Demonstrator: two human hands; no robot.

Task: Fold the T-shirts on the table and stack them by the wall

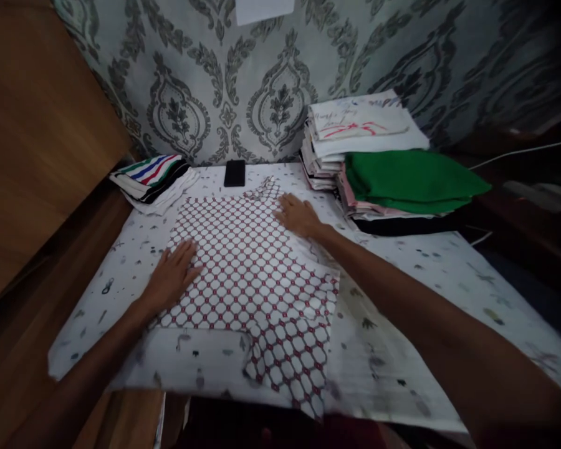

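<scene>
Pressing lattice-patterned cloth [234, 268] against worktop [383, 368], seemingly smoothing. Left hand [171, 274] on left side, right hand [299, 215] near far edge; fingers slightly apart, clamped on nothing. Rumpled at near right.

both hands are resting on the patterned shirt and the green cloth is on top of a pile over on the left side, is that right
Not quite: the head view shows the green cloth on top of a pile on the right side. The left hand and right hand are resting on the patterned shirt.
</scene>
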